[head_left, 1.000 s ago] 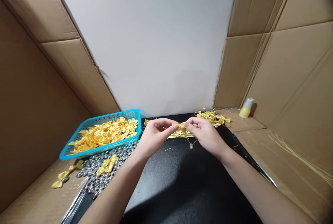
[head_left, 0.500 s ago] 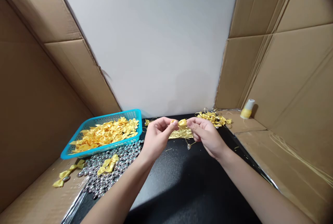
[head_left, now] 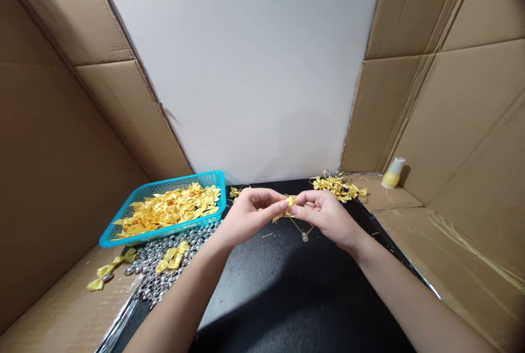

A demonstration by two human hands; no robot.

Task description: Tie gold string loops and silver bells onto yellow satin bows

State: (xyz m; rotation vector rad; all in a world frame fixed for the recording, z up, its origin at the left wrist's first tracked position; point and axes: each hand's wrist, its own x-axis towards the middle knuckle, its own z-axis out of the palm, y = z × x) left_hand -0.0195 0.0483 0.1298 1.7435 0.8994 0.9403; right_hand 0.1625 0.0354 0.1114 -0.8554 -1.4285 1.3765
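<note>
Above the far part of the black tabletop point(head_left: 262, 293), the left hand point(head_left: 255, 214) and right hand point(head_left: 327, 216) met, thumbs and fingers nearly closed, both pinching a yellow ribbon bow point(head_left: 291, 202), partly hidden; the step in hand seemed to be adjusting it; the next move probably called for a steady left pinch and small right-finger motions; a bead point(head_left: 304, 237) lay just nearer.
</note>
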